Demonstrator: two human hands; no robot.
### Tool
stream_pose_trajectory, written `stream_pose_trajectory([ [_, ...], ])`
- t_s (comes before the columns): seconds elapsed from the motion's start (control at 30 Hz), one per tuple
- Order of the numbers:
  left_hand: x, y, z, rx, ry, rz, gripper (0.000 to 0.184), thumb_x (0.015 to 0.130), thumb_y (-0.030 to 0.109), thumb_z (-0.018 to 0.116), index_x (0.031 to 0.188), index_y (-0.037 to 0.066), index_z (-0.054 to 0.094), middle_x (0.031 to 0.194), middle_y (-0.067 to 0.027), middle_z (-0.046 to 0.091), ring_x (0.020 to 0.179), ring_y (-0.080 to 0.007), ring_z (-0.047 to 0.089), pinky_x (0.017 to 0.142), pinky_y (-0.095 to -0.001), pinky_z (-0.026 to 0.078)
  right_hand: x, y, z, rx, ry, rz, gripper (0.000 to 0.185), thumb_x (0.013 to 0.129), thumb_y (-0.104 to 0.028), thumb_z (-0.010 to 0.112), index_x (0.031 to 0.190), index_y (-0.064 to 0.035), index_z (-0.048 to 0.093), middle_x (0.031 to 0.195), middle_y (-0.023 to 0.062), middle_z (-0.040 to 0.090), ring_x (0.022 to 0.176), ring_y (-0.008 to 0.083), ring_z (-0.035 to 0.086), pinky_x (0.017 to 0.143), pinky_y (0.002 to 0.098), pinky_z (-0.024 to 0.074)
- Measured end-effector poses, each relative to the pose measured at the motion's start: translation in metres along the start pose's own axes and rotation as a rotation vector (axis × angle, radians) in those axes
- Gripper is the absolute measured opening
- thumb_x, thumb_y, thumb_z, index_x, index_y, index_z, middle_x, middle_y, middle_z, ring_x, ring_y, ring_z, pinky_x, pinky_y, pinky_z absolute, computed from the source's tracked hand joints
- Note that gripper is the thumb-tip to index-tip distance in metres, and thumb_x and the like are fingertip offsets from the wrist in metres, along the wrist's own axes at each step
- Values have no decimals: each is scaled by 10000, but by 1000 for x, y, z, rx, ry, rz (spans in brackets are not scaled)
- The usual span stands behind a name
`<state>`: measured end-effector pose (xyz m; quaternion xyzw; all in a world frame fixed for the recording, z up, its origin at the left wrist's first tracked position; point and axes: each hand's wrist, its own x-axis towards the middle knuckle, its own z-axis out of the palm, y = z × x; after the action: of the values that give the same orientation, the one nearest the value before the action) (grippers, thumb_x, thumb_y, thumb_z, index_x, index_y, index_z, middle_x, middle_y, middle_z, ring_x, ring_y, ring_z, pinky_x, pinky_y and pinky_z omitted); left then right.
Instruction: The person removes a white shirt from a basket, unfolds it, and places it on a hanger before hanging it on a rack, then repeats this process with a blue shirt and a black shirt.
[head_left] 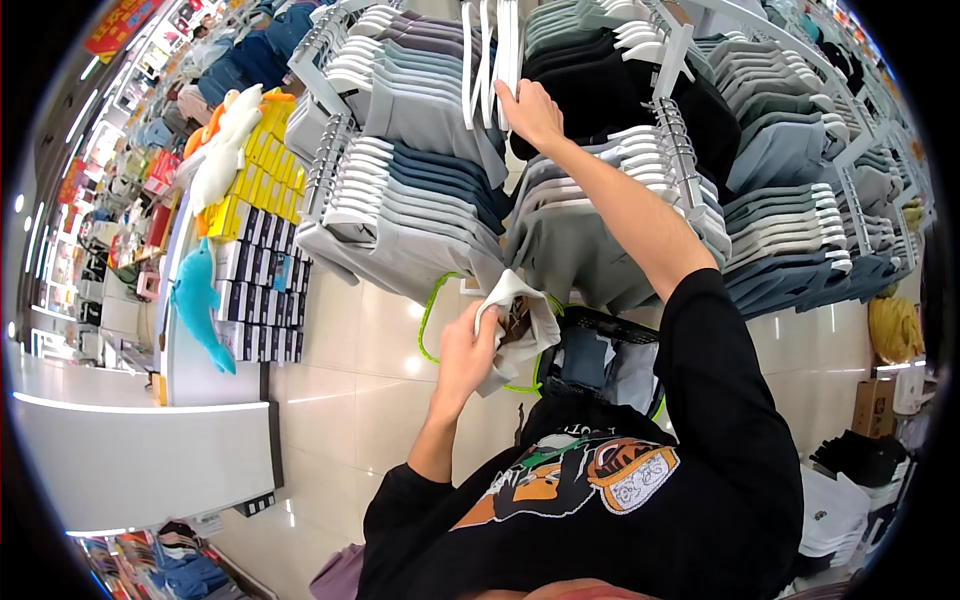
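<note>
My left hand is closed on a light grey-white garment, which hangs bunched over a basket with a bright green rim. Further forward, my right hand reaches up to several bare white hangers and is closed on the lower end of one. The hangers sit between two racks of clothes, with grey shirts to the left and black ones to the right. Folded dark and grey garments lie in a black basket below my right forearm.
Stacked yellow and white boxes stand at the left, with a blue dolphin toy and a white plush toy beside them. A white counter is at the lower left. More racks of shirts and a cardboard box are at the right.
</note>
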<state>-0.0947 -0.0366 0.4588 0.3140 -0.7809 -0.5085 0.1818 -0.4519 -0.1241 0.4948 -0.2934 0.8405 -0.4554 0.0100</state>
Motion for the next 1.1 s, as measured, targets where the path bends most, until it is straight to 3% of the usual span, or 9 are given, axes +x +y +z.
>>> stream_pose_trajectory([
  [0.17, -6, -9, -11, 60, 32, 54, 282, 1032, 245, 585, 1092, -4, 703, 708, -171, 643, 607, -203, 602, 598, -384, 464, -7, -15, -21, 10, 133, -120, 580, 1029, -522, 443, 1037, 16, 661, 1173, 263, 667, 1064, 490, 634, 922, 553, 489],
  [0.47, -27, -20, -14, 100, -15, 8, 253, 1023, 243, 596, 1108, 37, 716, 662, -201, 625, 528, -311, 593, 546, -419, 450, -31, -27, -58, 230, 245, -64, 540, 979, -502, 524, 821, 7, 616, 828, 231, 675, 845, 476, 637, 766, 507, 481],
  [0.5, -29, -18, -14, 103, -15, 7, 253, 1023, 243, 596, 1108, 37, 716, 662, -201, 625, 528, -311, 593, 546, -419, 450, -39, -25, -64, 268, 266, -84, 528, 986, -480, 547, 796, 11, 589, 759, 209, 631, 750, 428, 617, 733, 487, 473],
  [0.57, -29, -14, -10, 139, -20, 34, 267, 1025, 225, 620, 1137, 5, 722, 606, -51, 513, 551, -86, 415, 519, -299, 370, -67, -19, -82, 410, 203, -69, 501, 1015, -428, 569, 757, 1, 553, 657, 130, 542, 622, 273, 541, 651, 413, 448],
  [0.63, -27, -10, -3, 148, -14, 85, 262, 1027, 221, 617, 1142, 11, 723, 609, -71, 506, 546, -90, 415, 519, -301, 367, -112, -13, -108, 526, 115, -127, 435, 1050, -344, 573, 770, -15, 524, 614, 31, 410, 601, 131, 409, 592, 334, 392],
  [0.8, -14, -8, 18, 131, -2, 243, 270, 1038, 211, 597, 1197, 21, 703, 649, -64, 571, 561, -89, 438, 524, -311, 368, -255, 20, -180, 477, 32, -119, 255, 1078, -199, 524, 919, -8, 578, 764, 20, 464, 705, 99, 434, 630, 283, 383],
  [0.9, -4, -14, 33, 35, -88, 89, 283, 1047, 241, 571, 1200, 25, 670, 882, -188, 714, 772, -288, 684, 744, -382, 519, -316, 62, -217, 312, 117, -224, 245, 1084, -129, 462, 919, 13, 575, 879, 70, 518, 771, 146, 481, 696, 286, 414],
  [0.97, 6, -17, 45, -198, -118, 176, 311, 1063, 251, 557, 1211, -3, 661, 918, -75, 723, 838, -141, 636, 787, -318, 504, -353, 80, -240, 260, 180, -224, 278, 1101, -116, 393, 885, 4, 520, 906, 68, 500, 800, 145, 473, 729, 274, 404],
  [1.1, 20, 5, 61, -416, -234, -73, 320, 1068, 259, 553, 1189, -10, 677, 945, 9, 698, 877, -77, 579, 797, -267, 483, -409, 128, -289, 451, 230, -118, 331, 1127, -202, 372, 914, 10, 509, 1006, 102, 526, 817, 190, 615, 767, 319, 507],
])
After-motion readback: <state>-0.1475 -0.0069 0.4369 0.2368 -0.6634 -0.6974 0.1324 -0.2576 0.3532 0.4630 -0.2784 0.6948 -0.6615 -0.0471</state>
